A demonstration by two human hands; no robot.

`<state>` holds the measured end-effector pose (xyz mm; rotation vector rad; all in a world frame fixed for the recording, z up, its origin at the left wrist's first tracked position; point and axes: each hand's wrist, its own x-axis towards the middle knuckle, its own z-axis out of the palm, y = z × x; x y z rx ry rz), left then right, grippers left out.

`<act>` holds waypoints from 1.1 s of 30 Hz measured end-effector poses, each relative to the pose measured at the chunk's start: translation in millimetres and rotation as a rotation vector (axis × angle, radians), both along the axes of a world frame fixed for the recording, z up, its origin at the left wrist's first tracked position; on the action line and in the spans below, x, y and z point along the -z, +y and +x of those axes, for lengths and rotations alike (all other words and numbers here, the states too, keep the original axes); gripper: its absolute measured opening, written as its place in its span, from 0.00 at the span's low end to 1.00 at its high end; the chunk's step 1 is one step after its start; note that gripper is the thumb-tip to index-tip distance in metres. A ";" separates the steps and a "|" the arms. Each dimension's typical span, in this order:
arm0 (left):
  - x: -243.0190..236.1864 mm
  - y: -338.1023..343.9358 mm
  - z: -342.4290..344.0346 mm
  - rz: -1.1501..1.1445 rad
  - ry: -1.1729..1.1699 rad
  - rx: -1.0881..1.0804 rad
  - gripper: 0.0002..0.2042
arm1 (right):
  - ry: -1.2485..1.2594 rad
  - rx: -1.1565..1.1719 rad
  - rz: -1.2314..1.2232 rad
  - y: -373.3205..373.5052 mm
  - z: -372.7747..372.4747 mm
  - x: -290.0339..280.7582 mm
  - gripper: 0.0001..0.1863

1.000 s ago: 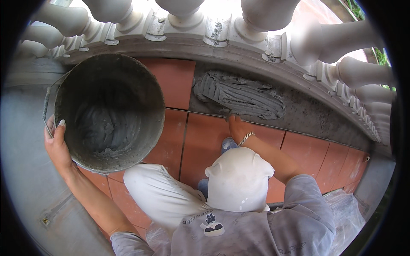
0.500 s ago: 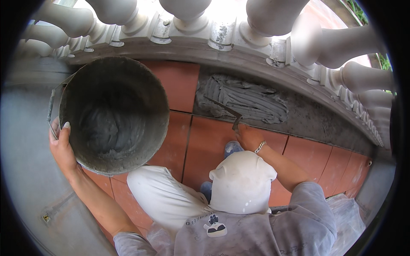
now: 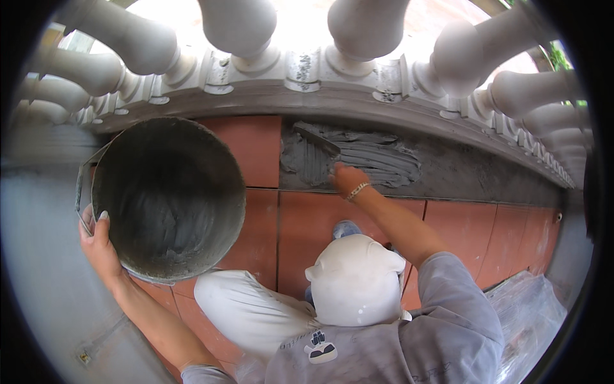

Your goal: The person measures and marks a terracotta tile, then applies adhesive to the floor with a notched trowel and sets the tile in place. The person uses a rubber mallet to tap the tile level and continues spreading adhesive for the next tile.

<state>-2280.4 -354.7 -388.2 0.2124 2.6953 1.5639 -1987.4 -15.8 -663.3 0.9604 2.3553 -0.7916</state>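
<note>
My left hand (image 3: pixel 101 246) is closed on the near left side of a dark, mortar-smeared bucket (image 3: pixel 214 169), its thumb over the rim and its fingers by the wire handle (image 3: pixel 79 185). The bucket is tipped so its mouth faces me, with grey residue coating the inside. My right hand (image 3: pixel 350 180) grips a trowel (image 3: pixel 318 139); the handle is hidden in the fist. The blade's edge rests on a ridged patch of wet grey mortar (image 3: pixel 390 160) beside a laid terracotta tile (image 3: pixel 246 150).
A white balustrade (image 3: pixel 240 32) on a grey curb runs along the far side. Terracotta tiles (image 3: pixel 457 237) cover the floor near my shoes. A grey wall (image 3: pixel 51 256) stands at left; clear plastic sheeting (image 3: pixel 524 313) lies at lower right.
My right hand has moved the trowel farther out over the mortar, toward the curb. The whole view has shifted a little; my left hand keeps its hold on the bucket.
</note>
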 end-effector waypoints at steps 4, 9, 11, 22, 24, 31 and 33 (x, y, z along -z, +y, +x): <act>-0.4 -1.5 -4.2 -0.023 0.002 0.078 0.19 | -0.015 0.180 -0.081 -6.9 6.5 -5.5 0.22; 1.6 -8.7 -7.5 -0.030 -0.002 0.085 0.18 | 0.038 0.338 -0.021 -1.6 52.1 -7.8 0.22; 3.1 -12.7 -8.8 -0.040 0.008 0.079 0.18 | 0.000 0.374 -0.026 8.5 71.1 -10.1 0.23; 5.8 -28.2 -18.3 -0.069 -0.006 0.067 0.22 | -0.107 0.574 0.117 49.8 155.7 -2.4 0.23; 6.5 -29.6 -19.4 -0.051 -0.014 0.065 0.23 | -0.102 0.654 0.159 56.5 171.2 3.7 0.23; 7.0 -29.2 -20.3 -0.047 -0.025 0.051 0.23 | -0.070 0.749 0.205 61.3 196.7 13.8 0.24; 7.1 -30.3 -19.5 -0.037 -0.033 0.032 0.23 | -0.035 0.752 0.236 60.5 199.5 13.0 0.24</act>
